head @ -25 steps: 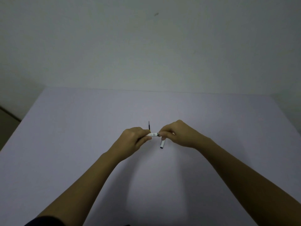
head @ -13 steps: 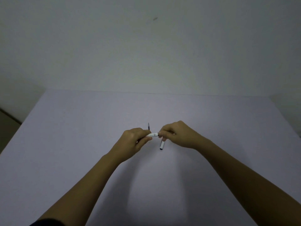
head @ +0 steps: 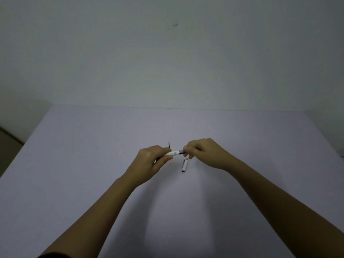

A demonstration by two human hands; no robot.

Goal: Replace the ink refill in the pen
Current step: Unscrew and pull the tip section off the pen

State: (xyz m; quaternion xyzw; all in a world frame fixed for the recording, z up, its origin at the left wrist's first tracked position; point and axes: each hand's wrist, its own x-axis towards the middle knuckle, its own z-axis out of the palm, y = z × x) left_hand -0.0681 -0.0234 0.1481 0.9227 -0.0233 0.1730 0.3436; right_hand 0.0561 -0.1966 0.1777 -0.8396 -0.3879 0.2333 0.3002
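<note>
Head view: pen barrel lies level, left-right, left hand grasping its left end, right hand pinching the dark grip section, cap on table below.

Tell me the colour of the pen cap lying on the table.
White with a dark end, seen in the head view: pen cap.

A pale lilac table fills the lower half of the scene, its far edge against a plain wall. A white pen cap lies on it near the centre, and a thin dark refill lies just beyond, to the left.
</note>
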